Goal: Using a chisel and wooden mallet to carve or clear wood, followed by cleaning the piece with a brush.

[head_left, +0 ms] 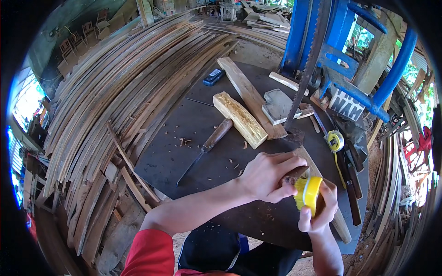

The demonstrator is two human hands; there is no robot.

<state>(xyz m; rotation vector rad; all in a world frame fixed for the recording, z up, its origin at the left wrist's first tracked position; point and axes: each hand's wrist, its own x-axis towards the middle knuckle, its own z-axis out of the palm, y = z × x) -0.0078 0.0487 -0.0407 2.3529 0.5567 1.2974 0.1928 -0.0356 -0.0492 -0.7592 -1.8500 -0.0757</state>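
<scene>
My left hand (270, 177) is closed around a small dark-brown piece (297, 173), perhaps wood; most of it is hidden by the fingers. My right hand (326, 207) grips a yellow scrubbing brush (313, 193) by its back. The brush's yellow bristles face the brown piece and seem to touch it. Both hands are over the dark saw table (202, 133), above a long wooden strip (340, 225). Left of them lies a chisel-like tool (205, 149) with a wooden handle, against a rough pale wood block (240, 118).
A toothed band saw blade (309, 60) rises from the table beside a blue machine frame (340, 27). A flat board (251, 96), a blue box-shaped object (213, 77) and a yellow tape measure (335, 140) lie around. Long timber planks (133, 69) are stacked at left.
</scene>
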